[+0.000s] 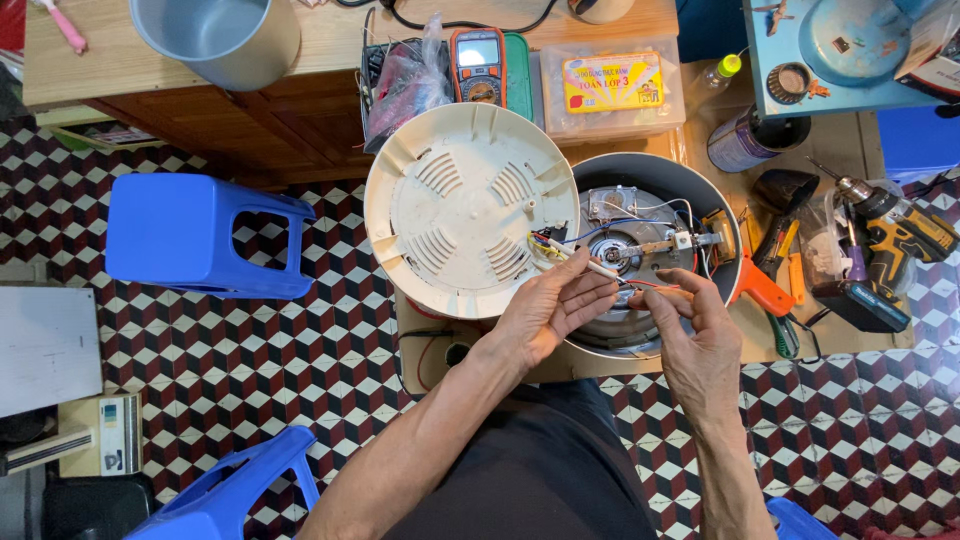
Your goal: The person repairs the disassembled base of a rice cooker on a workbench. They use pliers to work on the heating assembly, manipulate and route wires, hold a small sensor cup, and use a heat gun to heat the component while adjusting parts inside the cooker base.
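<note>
1. Nearest to you are your forearms, over your dark lap. Your left hand and right hand meet at the near rim of the opened cooker body.
2. Grip state: your left-hand fingers are pinched together on a thin white-sleeved wire. Your right-hand fingertips are closed on a reddish wire just beside it. Both leads run back toward the cooker body.
3. Progress, judged from the layout: the cream base cover is already off and stands tilted against the left side of the cooker body, vents facing you. The heating plate, terminals and blue and white leads lie exposed. The wire ends are in hand and not seated on a terminal. The cover is not refitted.
4. Beyond the cooker body, against the wooden table edge, lies a clear flat box with a yellow rectangular label.
5. Left of that box stands an orange-framed multimeter on a green case, with a clear bag of leads beside it.
6. Right of the cooker body lie an orange-handled tool and a yellow-and-black cordless drill.
7. Far left of the cooker body, a blue plastic stool stands on the chequered floor.
</note>
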The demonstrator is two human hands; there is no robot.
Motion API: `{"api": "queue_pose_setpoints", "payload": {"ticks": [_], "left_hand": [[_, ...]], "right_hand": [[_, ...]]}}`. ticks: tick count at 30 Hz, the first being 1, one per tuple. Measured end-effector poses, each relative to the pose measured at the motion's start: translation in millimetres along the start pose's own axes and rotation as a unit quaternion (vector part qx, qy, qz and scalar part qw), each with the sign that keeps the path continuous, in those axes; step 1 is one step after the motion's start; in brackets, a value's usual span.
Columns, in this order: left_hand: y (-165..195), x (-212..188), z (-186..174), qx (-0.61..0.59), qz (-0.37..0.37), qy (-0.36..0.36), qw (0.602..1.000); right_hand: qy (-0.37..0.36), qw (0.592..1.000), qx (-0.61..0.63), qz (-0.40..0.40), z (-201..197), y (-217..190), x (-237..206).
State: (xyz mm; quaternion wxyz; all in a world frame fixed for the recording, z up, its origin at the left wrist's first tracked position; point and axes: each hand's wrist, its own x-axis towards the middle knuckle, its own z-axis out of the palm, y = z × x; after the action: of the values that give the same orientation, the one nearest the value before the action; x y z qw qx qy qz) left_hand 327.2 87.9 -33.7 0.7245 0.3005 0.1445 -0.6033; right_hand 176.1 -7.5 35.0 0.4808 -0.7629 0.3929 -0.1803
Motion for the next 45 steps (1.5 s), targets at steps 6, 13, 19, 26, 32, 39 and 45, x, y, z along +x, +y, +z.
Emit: {"api": "queue_pose_setpoints", "payload": {"ticks": [6,13,19,26,32,39,45], "left_hand": [[-3,2,-2,0.011,0.02,-0.01,1.0],[-4,3,-4,0.022,0.01,0.005,1.0],[0,3,-7,0.029,0.03,0.008,0.999],[2,7,-5,0.042,0.039,0.023,0.998],[-2,12,1,0.06,0.059,0.031,0.996],[-4,18,-1,0.079,0.088,0.04,0.992],[-3,15,-1,0.116,0.097,0.042,0.988]], "right_hand": [[0.006,1.0,0.009,-0.011,-3,4,-2],[0.011,1.0,-0.006,-0.016,-5,12,-6],[0.007,1.0,-0.012,-0.02,-6,12,-3],[0.01,0.999,-0.022,-0.027,-7,12,-5],[0.006,1.0,-0.013,-0.021,-7,9,-7],[0.006,1.0,0.003,-0.014,-6,4,-7],[0.001,1.0,0.012,-0.003,-6,5,-5]]}}
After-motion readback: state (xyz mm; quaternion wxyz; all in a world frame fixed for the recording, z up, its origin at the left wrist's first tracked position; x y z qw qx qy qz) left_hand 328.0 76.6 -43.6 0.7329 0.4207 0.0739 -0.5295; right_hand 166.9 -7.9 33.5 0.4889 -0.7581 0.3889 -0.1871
